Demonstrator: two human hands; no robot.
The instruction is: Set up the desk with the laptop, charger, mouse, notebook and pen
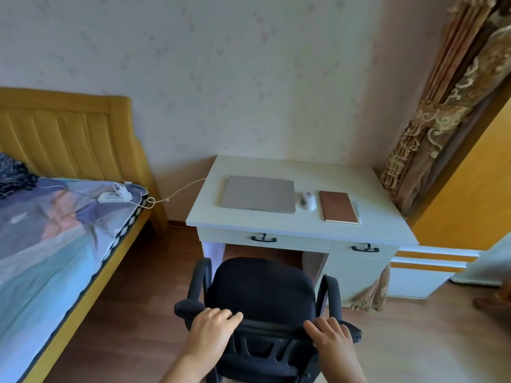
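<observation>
Both hands rest on the top of a black office chair point(262, 291) that stands in front of the bench point(301, 225). The left hand point(213, 324) curls over the backrest's left end, the right hand point(329, 331) over its right end, fingers wrapped on the top edge. Everything for the task lies well beyond them, past the chair seat.

On the bench, the closed grey laptop point(258, 194) sits toward the left side, nearer the back edge than the front. Just to its right is the white mouse point(308, 200), apart from it. Right of the mouse lies the brown notebook point(338, 207), shut, and the pen point(356, 209) lies along its right edge, close against it.

A white cable point(179, 190) runs off the bench's left edge across the gap to the bed point(55, 244), where the white charger point(114, 196) lies near the mattress corner.
</observation>
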